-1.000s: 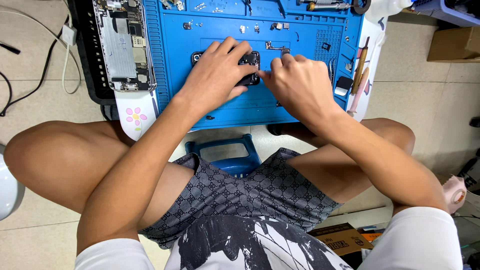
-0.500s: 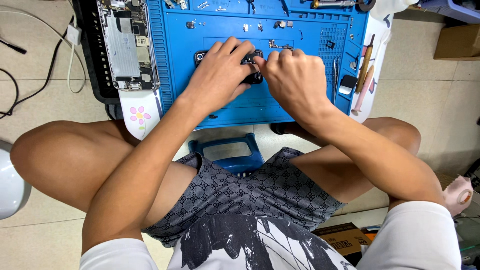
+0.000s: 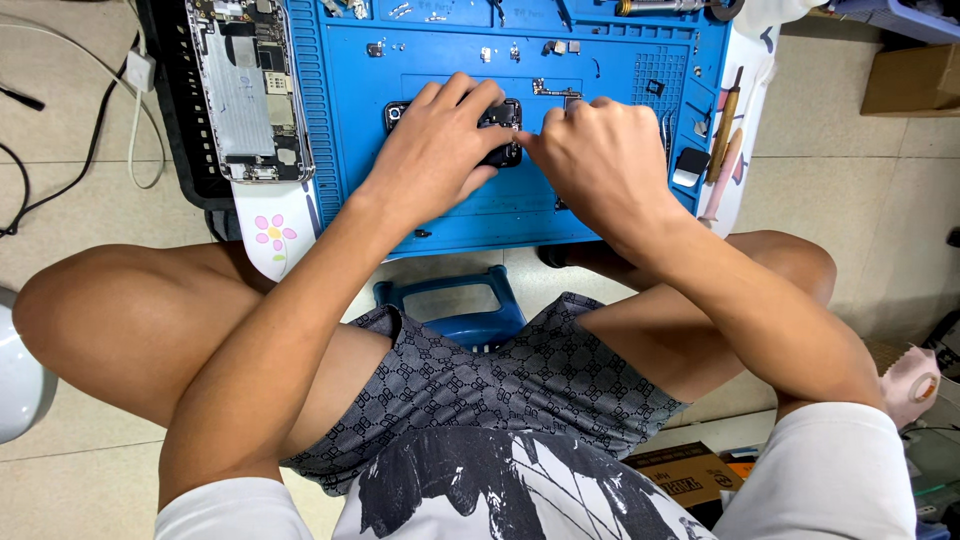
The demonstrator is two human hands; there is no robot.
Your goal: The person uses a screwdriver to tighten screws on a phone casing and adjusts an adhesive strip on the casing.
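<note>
Left hand [image 3: 440,150] spread flat near the upper centre of the frame, fingers apart and pressing down on a small dark phone part [image 3: 500,125] lying on the blue repair mat [image 3: 440,215]. Right hand [image 3: 600,160] just beside it, fingers curled together, thumb and forefinger pinched at the right edge of the same dark part; possibly closed on a thin tool, though too little shows to tell. Both hands touching the part, knuckles nearly meeting above it.

Upper left of the frame: an opened phone chassis [image 3: 245,90], silver inside, lying on a black tray at the mat's left border. Along the top strip of the mat, small screws and metal bits [image 3: 555,47] in shallow compartments. At the right edge of the mat, a small black block [image 3: 692,165] and a wooden-handled tool [image 3: 727,115] lying lengthwise. Below the mat's lower left corner, a white surface with a pink flower print [image 3: 272,230]. Centre of the frame, under the mat: a blue plastic stool [image 3: 450,305] between bare knees. Far left, white cable [image 3: 130,110] trailing over the tiled floor [image 3: 880,200]. Upper right corner, a cardboard box [image 3: 915,80].
</note>
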